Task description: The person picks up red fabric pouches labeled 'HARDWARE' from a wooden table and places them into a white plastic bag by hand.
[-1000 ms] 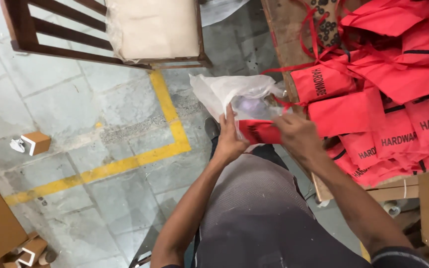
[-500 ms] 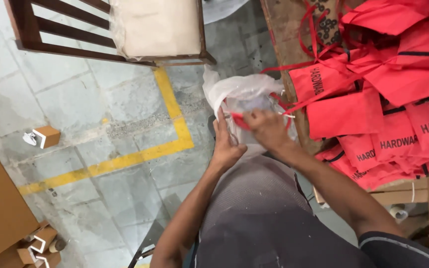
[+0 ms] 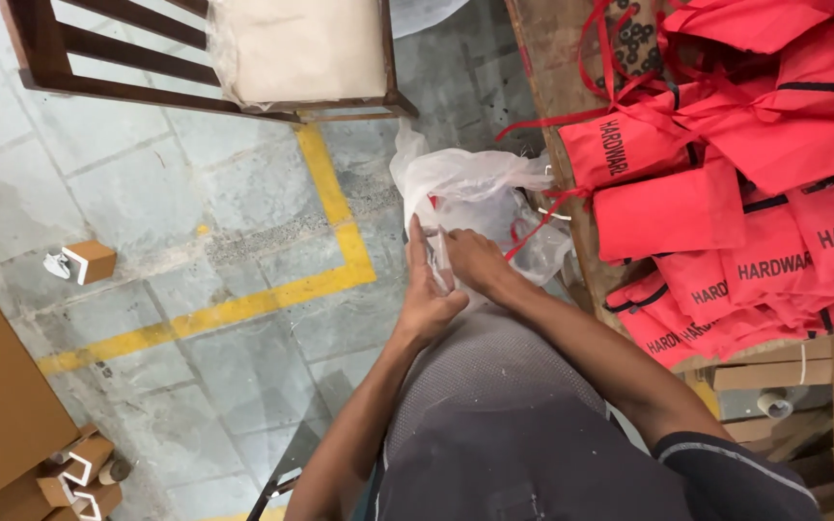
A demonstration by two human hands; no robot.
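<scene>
A grey stone floor marked with a painted yellow line fills the left of the view, and a worn wooden surface runs down the right side. In the middle, just off the near edge of that surface, a clear plastic bag sits bunched over the person's lap, with something red showing through it and a red cord trailing from it toward the surface.

Both hands are at this bag. The left hand lies flat and upright against the bag's near left side, fingers straight and together, pressing on the plastic rather than curled around it. The right hand is just beside it, touching it, its fingers pinched on a fold of the plastic at the bag's lower edge. The two hands meet at that edge.

To the right of the bag, the surface carries a heap of red fabric pouches with black lettering and red drawstrings, overlapping each other and hanging past the edge. Beyond the bag, a dark wooden chair stands on the floor with a pale cushion wrapped in plastic on its seat. Well to the left of the bag a small cardboard box lies on the floor, and more small boxes sit near the lower left corner beside a large brown board.
</scene>
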